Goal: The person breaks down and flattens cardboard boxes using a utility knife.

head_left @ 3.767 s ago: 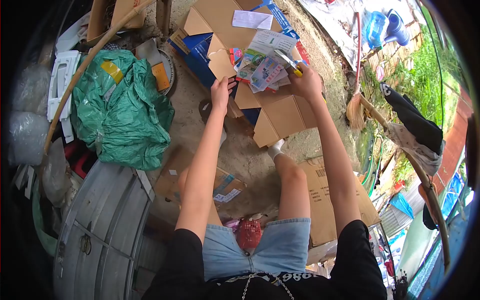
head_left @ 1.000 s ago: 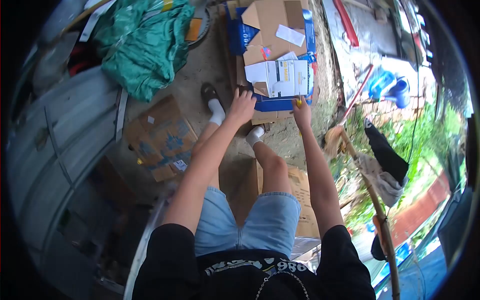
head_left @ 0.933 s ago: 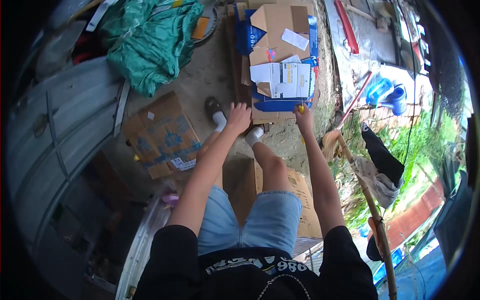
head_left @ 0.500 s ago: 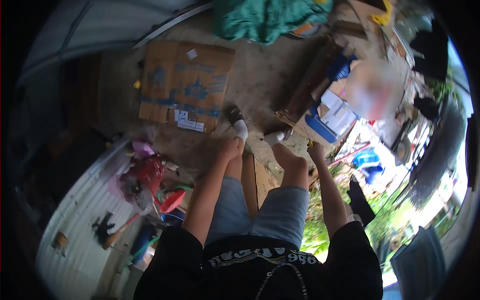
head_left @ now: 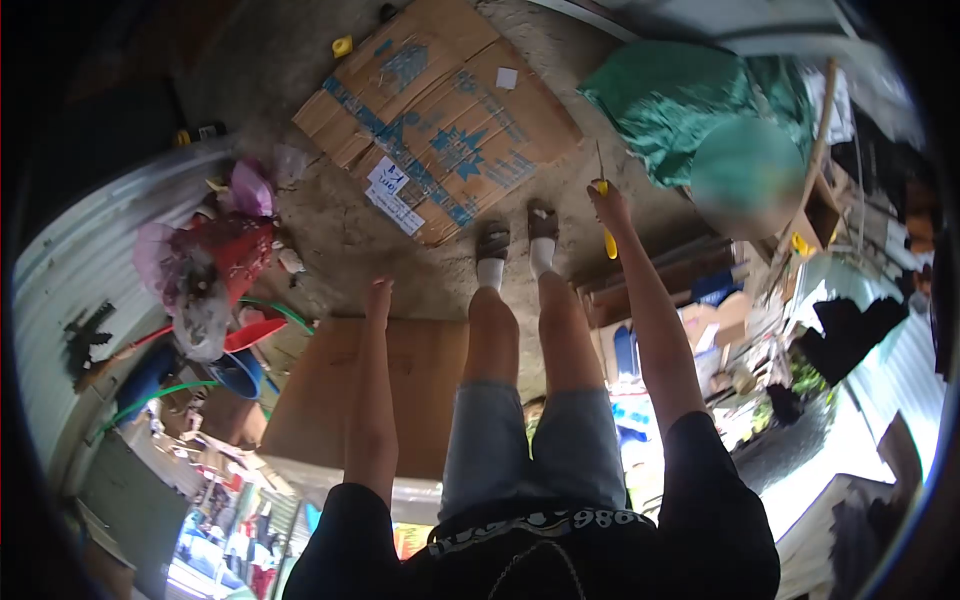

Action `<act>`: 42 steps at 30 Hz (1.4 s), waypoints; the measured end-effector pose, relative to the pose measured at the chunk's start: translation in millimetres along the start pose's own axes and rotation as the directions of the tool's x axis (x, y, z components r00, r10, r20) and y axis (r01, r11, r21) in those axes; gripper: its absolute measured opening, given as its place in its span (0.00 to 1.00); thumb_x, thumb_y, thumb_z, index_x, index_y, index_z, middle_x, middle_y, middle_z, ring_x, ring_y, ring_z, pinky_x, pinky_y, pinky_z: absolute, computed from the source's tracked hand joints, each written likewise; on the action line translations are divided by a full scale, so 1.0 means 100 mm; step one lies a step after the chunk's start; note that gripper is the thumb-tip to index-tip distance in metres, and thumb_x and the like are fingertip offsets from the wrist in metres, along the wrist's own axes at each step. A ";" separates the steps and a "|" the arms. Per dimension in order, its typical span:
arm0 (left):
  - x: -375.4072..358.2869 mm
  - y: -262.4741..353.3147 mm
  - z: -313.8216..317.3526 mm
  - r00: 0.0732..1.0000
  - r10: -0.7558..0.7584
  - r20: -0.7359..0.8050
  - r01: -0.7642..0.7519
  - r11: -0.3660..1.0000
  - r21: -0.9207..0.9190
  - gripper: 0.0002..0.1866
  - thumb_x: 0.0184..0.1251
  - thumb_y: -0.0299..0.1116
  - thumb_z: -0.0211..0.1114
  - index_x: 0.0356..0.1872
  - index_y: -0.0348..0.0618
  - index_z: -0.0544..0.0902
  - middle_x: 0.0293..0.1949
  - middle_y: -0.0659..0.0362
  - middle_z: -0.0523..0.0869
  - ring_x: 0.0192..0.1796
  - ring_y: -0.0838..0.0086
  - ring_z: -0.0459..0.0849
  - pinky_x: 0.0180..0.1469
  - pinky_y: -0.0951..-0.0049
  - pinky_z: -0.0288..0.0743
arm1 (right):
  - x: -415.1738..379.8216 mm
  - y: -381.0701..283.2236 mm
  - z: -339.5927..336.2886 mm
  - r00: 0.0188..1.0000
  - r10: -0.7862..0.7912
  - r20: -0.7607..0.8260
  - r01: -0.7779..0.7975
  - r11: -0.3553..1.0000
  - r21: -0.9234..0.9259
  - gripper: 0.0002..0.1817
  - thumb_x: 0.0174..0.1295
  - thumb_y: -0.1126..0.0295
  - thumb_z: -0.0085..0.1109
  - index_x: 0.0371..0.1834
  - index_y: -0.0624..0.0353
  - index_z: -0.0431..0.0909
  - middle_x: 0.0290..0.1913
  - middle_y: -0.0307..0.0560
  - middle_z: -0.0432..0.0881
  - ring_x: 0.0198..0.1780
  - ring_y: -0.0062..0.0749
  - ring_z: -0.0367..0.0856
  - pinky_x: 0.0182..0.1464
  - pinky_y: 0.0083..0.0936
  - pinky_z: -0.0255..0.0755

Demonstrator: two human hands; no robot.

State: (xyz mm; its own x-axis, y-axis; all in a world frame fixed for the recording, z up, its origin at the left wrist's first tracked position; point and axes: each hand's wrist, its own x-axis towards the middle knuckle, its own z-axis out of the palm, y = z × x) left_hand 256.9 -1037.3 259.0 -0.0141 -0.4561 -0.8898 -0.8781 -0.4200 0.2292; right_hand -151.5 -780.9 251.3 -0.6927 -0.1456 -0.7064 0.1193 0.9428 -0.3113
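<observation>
My right hand [head_left: 610, 208] is wrapped round a long yellow-handled tool [head_left: 611, 244], whose thin metal shaft points away from me. That hand is to the right of a flattened cardboard box [head_left: 480, 110] with blue print and white labels, lying on the dirt floor. My left hand [head_left: 380, 298] hangs over the floor with nothing visible in it; its fingertips look slightly apart. Below it, a large plain brown cardboard piece [head_left: 420, 375] lies beside my legs. Neither hand touches the cardboard.
A green tarp [head_left: 665, 100] lies at the upper right. Red and clear plastic bags [head_left: 235, 250], a red funnel-like item [head_left: 255, 333] and a blue bucket [head_left: 237, 375] are at the left. Wooden boards [head_left: 655, 285] and piled boxes lie to the right.
The view has turned, and the printed box now appears tilted and nearer the centre. My left hand has left my knee; my right hand reaches farther forward with the yellow-handled tool.
</observation>
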 end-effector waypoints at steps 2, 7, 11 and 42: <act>0.50 -0.12 0.23 0.992 -0.111 -0.063 0.097 0.976 -0.193 0.20 0.57 0.42 0.57 0.45 0.39 0.75 0.36 0.58 0.77 0.40 0.72 0.76 0.42 0.68 0.69 | 0.64 0.02 0.18 0.997 -0.083 0.007 0.083 0.995 -0.046 0.22 0.51 0.55 0.53 0.49 0.51 0.72 0.39 0.57 0.78 0.44 0.51 0.75 0.46 0.40 0.68; 1.55 -0.05 0.79 0.965 -0.209 -0.161 0.137 0.917 -0.374 0.20 0.54 0.41 0.60 0.46 0.41 0.75 0.35 0.59 0.78 0.40 0.72 0.76 0.41 0.68 0.69 | 2.23 0.08 0.67 0.931 -0.365 -0.002 0.353 0.902 -0.250 0.27 0.50 0.64 0.58 0.54 0.58 0.66 0.45 0.59 0.75 0.47 0.52 0.73 0.47 0.39 0.68; 2.35 -0.10 1.11 0.986 -0.137 -0.099 0.085 0.906 -0.414 0.23 0.53 0.42 0.62 0.48 0.41 0.73 0.39 0.60 0.79 0.40 0.71 0.77 0.42 0.70 0.69 | 2.96 0.23 0.96 0.889 -0.457 -0.046 0.428 0.861 -0.274 0.34 0.50 0.64 0.58 0.59 0.63 0.57 0.43 0.61 0.75 0.47 0.53 0.73 0.44 0.37 0.71; -4.13 -1.59 -2.42 0.566 0.084 -0.820 -0.503 0.823 -0.263 0.14 0.50 0.37 0.64 0.33 0.37 0.82 0.22 0.60 0.81 0.24 0.82 0.75 0.28 0.77 0.68 | -3.39 -1.25 -1.30 0.768 -0.584 0.264 0.613 0.789 -0.041 0.14 0.48 0.63 0.58 0.28 0.66 0.74 0.23 0.53 0.77 0.26 0.39 0.76 0.30 0.33 0.66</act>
State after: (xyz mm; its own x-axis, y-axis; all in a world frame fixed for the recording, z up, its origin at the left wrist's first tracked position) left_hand 517.9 -972.6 685.6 0.3110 -0.9368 -0.1605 -0.5900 -0.3227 0.7401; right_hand -24.3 -810.5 612.5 -0.4138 -0.7412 -0.5286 -0.3600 0.6665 -0.6528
